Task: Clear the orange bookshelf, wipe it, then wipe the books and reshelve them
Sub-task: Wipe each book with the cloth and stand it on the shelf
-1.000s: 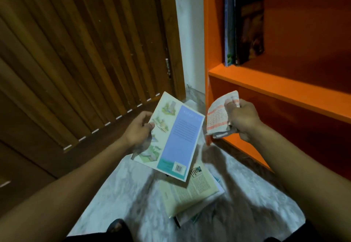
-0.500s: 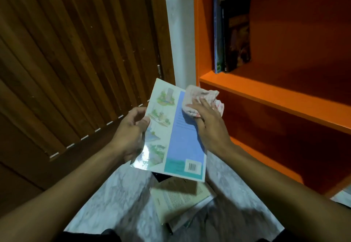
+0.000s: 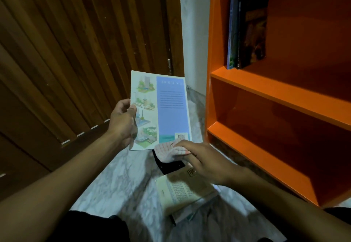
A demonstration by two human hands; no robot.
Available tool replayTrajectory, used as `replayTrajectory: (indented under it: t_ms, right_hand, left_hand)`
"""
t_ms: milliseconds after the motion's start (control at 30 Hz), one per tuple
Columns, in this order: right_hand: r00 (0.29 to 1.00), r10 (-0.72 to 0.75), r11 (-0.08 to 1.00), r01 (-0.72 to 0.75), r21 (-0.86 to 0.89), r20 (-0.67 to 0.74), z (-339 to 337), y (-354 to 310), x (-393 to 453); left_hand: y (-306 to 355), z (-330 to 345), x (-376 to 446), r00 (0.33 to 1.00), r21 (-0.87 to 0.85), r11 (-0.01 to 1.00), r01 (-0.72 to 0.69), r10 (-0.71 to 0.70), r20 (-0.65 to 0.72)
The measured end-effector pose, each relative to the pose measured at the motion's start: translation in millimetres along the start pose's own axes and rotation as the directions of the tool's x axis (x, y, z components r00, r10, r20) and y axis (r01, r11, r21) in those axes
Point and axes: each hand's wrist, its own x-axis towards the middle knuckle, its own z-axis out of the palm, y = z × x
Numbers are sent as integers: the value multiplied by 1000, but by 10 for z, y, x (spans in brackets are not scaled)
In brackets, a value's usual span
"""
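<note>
- The orange bookshelf (image 3: 275, 87) stood at the right, its lower compartments bare, and two upright books (image 3: 245, 27) leaned against the left wall of its upper compartment
- A slatted wooden door (image 3: 76, 51) filled the left side, and marble floor (image 3: 114, 184) ran between it and the shelf
- The paperback (image 3: 161, 112) being wiped was held face-up above the floor, back cover showing, long axis running away from the person, just left of the shelf's side panel
- Several books (image 3: 182, 188) lay stacked on the floor below it, nearer the right arm
- The left hand (image 3: 122, 122) gripped the paperback's left edge, thumb curled over the cover
- The right hand (image 3: 201, 160) pressed a bunched, patterned cloth (image 3: 167, 151) with curled fingers at the cover's near right corner, beside the barcode
- Judged from this, the cloth sat at the near end of the cover, so any further pass would run up the long axis away from the person, the right hand being the nearer one to the shelf for reshelving
</note>
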Motion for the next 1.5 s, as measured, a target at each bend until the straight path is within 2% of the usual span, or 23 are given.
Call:
replayTrajectory:
  t_ms: [100,167,233,333,400,467,500,567,667,867,967,1067,1133,1233,1333,1400,1500]
  right_hand:
    - [995,101,993,-101,55,-1,-90,-17,-18]
    - [980,159,986,-153,62,-117,-158,0,17]
    - [932,238,967,-201,155,-274,-259,25,76]
    - [779,357,928,-232,293,-516,-412,85,188]
    - [654,365,930,-227,289,-662,-489,105,259]
    - [556,383,924,-230,306,-738,-521,91,345]
    - [542,392,920,-226,320,-743,-501,81,404]
    - [587,375,925,-185,333,-717,-403,45,503]
    - [700,336,924,-114,366,-630,-156,26,568]
    - [858,275,941,-146,306,-433,224,-11,472]
    - [923,186,957,-93,273,-337,336,-78,344]
    - [961,22,956,61,288,-276,371,-138,241]
    - [972,-34,955,100,278,-232,363,-130,203]
    - [986,-20,968,60,242,-166,344,-77,174]
    - [983,171,968,-153,201,-72,344,-3,139]
    - [923,383,894,-358,270,-45,341,78,115]
    - [739,674,636,-571,519,-12,261,239,95]
  left_hand:
    - [-6,-38,-48,1000,37,999,-6,5,16]
    - [12,-57,-84,998,83,997,2,-7,57]
    - [23,-59,-135,992,131,991,7,-23,122]
    - [14,-2,-260,969,168,985,43,-82,233]
    - [-9,84,-362,935,184,979,84,-141,325]
    - [-32,199,-471,899,169,976,136,-193,393]
    - [-48,262,-520,884,163,975,154,-210,418]
    - [-86,393,-604,857,167,969,184,-241,455]
    - [-129,524,-637,848,114,966,234,-260,463]
    - [-40,461,-389,889,-196,903,383,-303,343]
    - [-42,359,-204,919,-325,876,357,-266,292]
    - [-10,228,-90,952,-366,885,289,-226,204]
    - [17,135,-33,964,-365,896,253,-203,170]
    - [54,18,9,978,-372,905,208,-180,110]
    - [76,-61,38,984,-399,899,180,-169,61]
    - [99,-90,27,986,-367,916,163,-165,27]
    - [116,-128,-10,987,-266,950,161,-157,36]
